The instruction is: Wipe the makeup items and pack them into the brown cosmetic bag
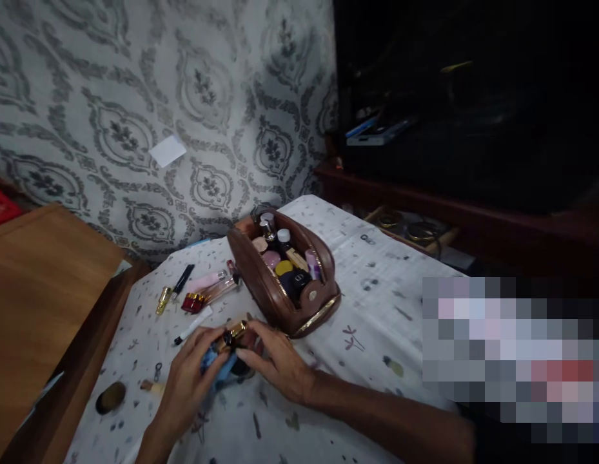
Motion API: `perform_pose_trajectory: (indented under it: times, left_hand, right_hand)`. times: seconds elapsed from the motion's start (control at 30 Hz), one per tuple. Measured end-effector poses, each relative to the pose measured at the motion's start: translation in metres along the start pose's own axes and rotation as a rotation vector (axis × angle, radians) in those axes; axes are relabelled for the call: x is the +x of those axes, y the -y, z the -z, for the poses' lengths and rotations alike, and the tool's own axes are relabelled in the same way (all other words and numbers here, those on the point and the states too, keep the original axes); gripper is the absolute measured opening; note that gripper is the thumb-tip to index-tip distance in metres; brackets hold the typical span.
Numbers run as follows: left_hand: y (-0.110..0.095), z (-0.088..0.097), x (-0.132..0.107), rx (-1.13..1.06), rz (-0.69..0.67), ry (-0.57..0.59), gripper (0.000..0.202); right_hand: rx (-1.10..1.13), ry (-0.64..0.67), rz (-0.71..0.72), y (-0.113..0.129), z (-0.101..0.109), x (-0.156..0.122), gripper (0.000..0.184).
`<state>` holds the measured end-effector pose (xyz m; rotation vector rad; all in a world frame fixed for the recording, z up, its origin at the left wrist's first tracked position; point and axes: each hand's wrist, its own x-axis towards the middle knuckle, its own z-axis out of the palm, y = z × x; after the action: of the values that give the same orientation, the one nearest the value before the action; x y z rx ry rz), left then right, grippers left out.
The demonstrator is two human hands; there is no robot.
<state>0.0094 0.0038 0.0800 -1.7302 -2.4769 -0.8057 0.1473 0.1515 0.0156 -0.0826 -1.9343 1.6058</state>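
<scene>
Both my hands meet over a small gold-capped cosmetic bottle point(235, 332) low on the white floral cloth point(376, 322). My left hand point(187, 380) curls around it from the left, with something blue point(216, 367) under its fingers. My right hand point(274, 361) pinches it from the right. Just behind stands an open brown cosmetic pouch point(280, 296) packed with several small jars and bottles.
Left of the pouch lie a pink perfume bottle with a red cap point(209, 291), a black pen point(182, 280), a gold tube point(162, 300) and a white pencil point(193, 325). A dark round stone-like item point(110, 396) sits near the wooden table point(38, 290). A dark shelf unit point(449, 161) stands at right.
</scene>
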Motion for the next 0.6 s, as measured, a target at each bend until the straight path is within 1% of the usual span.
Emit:
perform_pose_trajectory:
  times: [0.07,0.13,0.23,0.37,0.47,0.53,0.6]
  left_hand:
    - [-0.008,-0.001,-0.004,0.034,-0.078,0.014,0.028]
    - [-0.011,-0.001,-0.004,0.051,-0.143,0.024,0.027]
    - [-0.012,-0.002,0.001,0.010,-0.167,0.018,0.024]
    - [-0.018,-0.007,0.009,-0.029,-0.103,-0.036,0.023]
    - [-0.025,-0.016,0.013,-0.034,-0.052,-0.036,0.027]
    - [-0.027,-0.022,0.016,-0.075,0.026,-0.029,0.034]
    - [-0.028,-0.024,0.019,-0.156,0.136,-0.031,0.040]
  right_hand:
    - [0.067,-0.004,-0.011,0.002,0.000,-0.001,0.020]
    - [0.094,-0.026,-0.028,0.001,-0.001,-0.001,0.017]
    - [0.118,-0.068,-0.068,-0.002,-0.004,-0.001,0.013]
    - [0.212,-0.097,-0.090,-0.004,-0.007,0.000,0.009]
    - [0.266,-0.106,-0.107,-0.004,-0.006,0.002,0.008]
    - [0.293,-0.113,-0.112,-0.004,-0.005,0.003,0.009]
    - [0.306,-0.109,-0.115,-0.004,-0.005,0.003,0.010]
